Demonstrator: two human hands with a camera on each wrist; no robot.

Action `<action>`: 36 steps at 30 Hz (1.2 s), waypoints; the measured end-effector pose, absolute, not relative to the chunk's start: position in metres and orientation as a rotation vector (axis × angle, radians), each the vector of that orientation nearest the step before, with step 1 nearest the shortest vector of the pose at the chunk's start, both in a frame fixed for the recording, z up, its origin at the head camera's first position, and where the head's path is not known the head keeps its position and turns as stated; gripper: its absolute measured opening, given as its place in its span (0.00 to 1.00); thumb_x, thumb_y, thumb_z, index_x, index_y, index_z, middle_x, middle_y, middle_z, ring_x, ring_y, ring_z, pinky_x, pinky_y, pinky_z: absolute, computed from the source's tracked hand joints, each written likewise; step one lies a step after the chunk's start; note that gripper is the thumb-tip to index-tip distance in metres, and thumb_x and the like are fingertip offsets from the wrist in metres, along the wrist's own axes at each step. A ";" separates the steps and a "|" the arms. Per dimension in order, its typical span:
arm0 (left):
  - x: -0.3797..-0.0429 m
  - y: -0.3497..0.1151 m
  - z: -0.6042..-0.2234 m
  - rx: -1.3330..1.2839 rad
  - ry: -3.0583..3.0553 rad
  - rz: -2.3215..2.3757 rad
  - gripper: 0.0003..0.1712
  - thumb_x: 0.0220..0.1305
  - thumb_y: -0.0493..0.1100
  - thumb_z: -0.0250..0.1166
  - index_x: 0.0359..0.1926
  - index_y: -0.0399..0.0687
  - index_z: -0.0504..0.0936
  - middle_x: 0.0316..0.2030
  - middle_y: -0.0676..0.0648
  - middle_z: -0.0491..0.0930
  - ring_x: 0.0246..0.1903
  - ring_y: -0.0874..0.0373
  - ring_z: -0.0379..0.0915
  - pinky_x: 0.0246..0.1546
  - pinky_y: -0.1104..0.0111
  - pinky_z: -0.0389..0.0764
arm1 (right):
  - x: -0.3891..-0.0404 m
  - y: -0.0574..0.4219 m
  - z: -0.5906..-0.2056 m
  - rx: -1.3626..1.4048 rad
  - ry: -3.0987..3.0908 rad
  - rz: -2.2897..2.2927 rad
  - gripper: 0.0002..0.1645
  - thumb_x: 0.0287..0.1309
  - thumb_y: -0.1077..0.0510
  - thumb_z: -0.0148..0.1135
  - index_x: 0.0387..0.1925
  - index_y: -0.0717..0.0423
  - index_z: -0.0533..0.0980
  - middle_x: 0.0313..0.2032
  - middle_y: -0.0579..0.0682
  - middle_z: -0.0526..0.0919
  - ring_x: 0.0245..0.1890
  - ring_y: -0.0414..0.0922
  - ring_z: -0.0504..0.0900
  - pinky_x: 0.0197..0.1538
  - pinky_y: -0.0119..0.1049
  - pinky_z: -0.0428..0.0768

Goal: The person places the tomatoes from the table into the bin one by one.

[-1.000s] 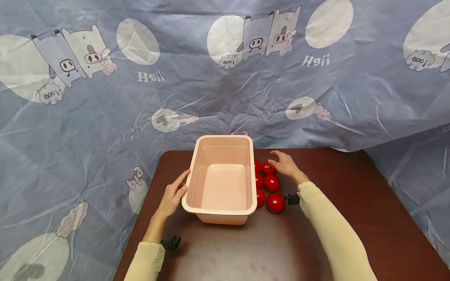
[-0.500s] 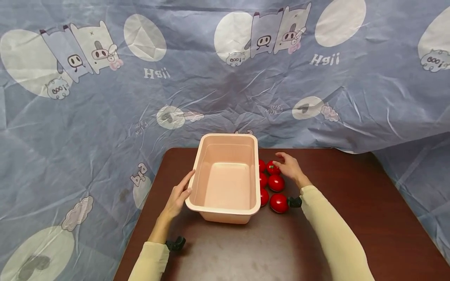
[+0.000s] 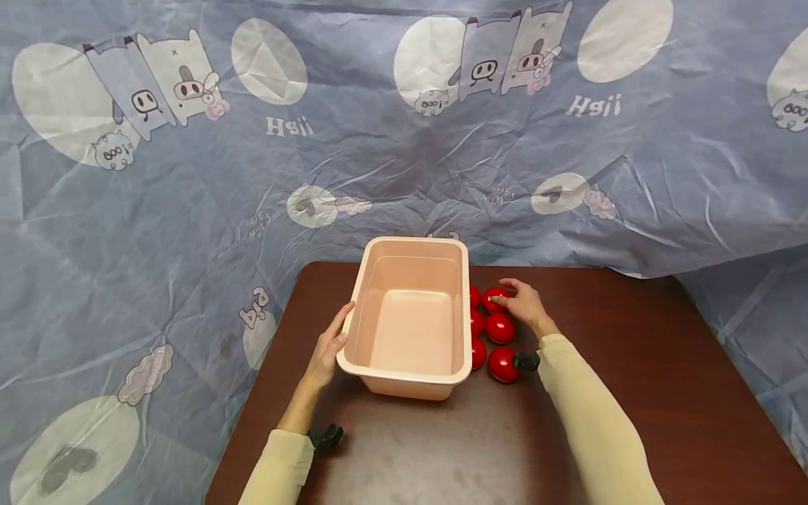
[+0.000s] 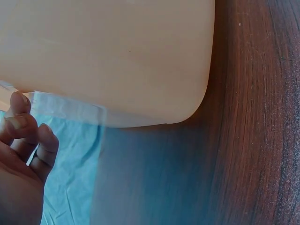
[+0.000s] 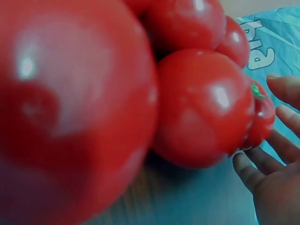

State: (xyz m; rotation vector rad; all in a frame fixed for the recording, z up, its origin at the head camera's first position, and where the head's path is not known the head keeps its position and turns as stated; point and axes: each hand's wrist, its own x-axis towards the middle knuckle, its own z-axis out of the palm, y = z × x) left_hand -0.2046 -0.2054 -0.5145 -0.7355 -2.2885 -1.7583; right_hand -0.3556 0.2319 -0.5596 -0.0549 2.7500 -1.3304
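Note:
A pale pink plastic basin [image 3: 407,382] stands with its hollow facing me and nothing inside. My left hand [image 3: 327,354] holds its left rim, thumb and fingers at the edge; in the left wrist view several fingers [image 4: 46,140] curl below that rim. Several red tomatoes lie close together along the basin's right side. My right hand [image 3: 525,305] reaches around the far right tomato [image 3: 494,298], whose green stem shows in the right wrist view. There its fingers [image 5: 281,145] are spread beside the tomato; whether they touch it is unclear. The basin partly hides the left tomatoes.
A nearer tomato [image 3: 501,327] and the front tomato [image 3: 503,365] sit below my right hand, the front one against the black wrist camera [image 3: 526,361]. The dark brown table [image 3: 631,365] ends at a blue printed cloth [image 3: 404,161] hanging behind.
My right hand has come lower and closer around the far right tomato, whose stem is now covered in the head view. The whole head view has shifted slightly; the left hand stays on the basin.

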 end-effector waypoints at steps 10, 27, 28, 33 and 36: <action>-0.204 -0.207 -0.514 -0.715 -2.291 -1.791 0.36 0.64 0.36 0.40 0.74 0.35 0.54 0.68 0.28 0.63 0.55 0.29 0.69 0.51 0.65 0.77 | -0.357 0.230 -0.572 -0.042 2.692 -1.362 0.41 0.54 0.56 0.67 0.68 0.62 0.64 0.59 0.68 0.75 0.58 0.61 0.73 0.64 0.54 0.67; -0.206 -0.206 -0.518 -0.716 -2.290 -1.808 0.34 0.66 0.34 0.39 0.74 0.35 0.53 0.71 0.32 0.58 0.63 0.38 0.63 0.60 0.72 0.69 | -0.357 0.238 -0.583 0.027 2.652 -1.503 0.41 0.54 0.55 0.70 0.68 0.58 0.65 0.60 0.67 0.75 0.57 0.60 0.75 0.63 0.53 0.70; -0.206 -0.206 -0.519 -0.713 -2.289 -1.814 0.34 0.66 0.35 0.39 0.74 0.35 0.53 0.71 0.32 0.58 0.63 0.38 0.63 0.59 0.72 0.69 | -0.356 0.237 -0.582 0.024 2.654 -1.502 0.42 0.54 0.55 0.70 0.68 0.58 0.65 0.60 0.67 0.75 0.57 0.60 0.74 0.63 0.54 0.70; -0.206 -0.206 -0.518 -0.719 -2.287 -1.826 0.34 0.66 0.35 0.39 0.74 0.35 0.52 0.71 0.31 0.58 0.60 0.34 0.65 0.57 0.70 0.72 | -0.357 0.235 -0.583 0.035 2.668 -1.493 0.42 0.53 0.54 0.71 0.68 0.58 0.65 0.61 0.66 0.74 0.58 0.60 0.74 0.64 0.53 0.70; -0.206 -0.207 -0.517 -0.724 -2.285 -1.838 0.34 0.67 0.36 0.39 0.75 0.37 0.52 0.71 0.32 0.58 0.60 0.31 0.65 0.56 0.70 0.72 | -0.358 0.234 -0.584 0.037 2.669 -1.511 0.42 0.53 0.54 0.71 0.67 0.59 0.66 0.60 0.66 0.75 0.57 0.59 0.76 0.63 0.52 0.71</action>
